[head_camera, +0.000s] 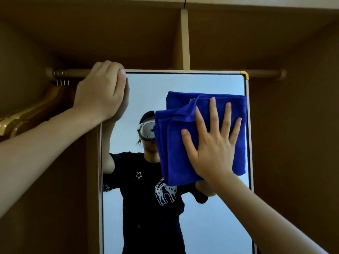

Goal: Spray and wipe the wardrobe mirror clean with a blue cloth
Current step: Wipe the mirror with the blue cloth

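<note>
Wardrobe: a brown wooden carcass with a pale vertical divider above, forming the background to all else. Mirror: a tall, flat rectangular pane in a thin pale frame with rounded corners, one capped in yellow; it stands before the wardrobe's hanging rail, a smooth round rod running behind the mirror's top edge. Blue cloth: a soft, napped, loosely folded towel lying flat against the mirror's upper right area, its edge almost at the right frame. Right hand: palm pressed on the cloth with fingers spread wide, probably to distribute pressure across the fabric while wiping. Left hand: curled over the mirror's upper left corner, fingers closed together around the frame edge, apparently to steady the pane against the wiping force (whether the mirror would otherwise swing cannot be told). Wooden hanger: glossy, curved, left of the mirror beneath the rail. No spray bottle is visible.
</note>
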The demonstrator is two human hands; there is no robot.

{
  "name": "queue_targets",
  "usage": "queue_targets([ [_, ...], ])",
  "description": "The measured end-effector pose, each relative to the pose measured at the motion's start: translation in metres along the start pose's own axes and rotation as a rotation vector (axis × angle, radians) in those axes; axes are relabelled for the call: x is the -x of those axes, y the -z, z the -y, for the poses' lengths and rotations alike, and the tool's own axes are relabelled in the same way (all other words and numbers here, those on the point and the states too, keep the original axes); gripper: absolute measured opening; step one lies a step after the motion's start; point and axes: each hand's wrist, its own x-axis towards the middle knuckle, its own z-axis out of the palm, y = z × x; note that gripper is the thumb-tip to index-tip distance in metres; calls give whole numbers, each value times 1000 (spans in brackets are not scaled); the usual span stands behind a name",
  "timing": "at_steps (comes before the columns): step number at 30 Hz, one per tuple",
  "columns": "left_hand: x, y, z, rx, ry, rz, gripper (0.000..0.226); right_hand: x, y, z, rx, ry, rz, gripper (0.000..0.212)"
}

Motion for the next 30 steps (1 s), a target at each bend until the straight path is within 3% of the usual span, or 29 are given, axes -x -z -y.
queue_targets([
  [5,36,7,-5,219,297,-97,44,-8,-2,30,-15,47,22,64],
  [10,102,5,-13,510,558,-55,47,-40,3,33,-14,69,17,64],
  [16,157,-3,-32,757,635,19,49,-16,-3,47,-25,-19,-20,64],
  [21,181,-2,-46,769,653,16,46,15,-12,76,11,110,15,64],
  [30,204,-1,-60,874,849,33,33,-43,-11,94,57,141,10,65],
])
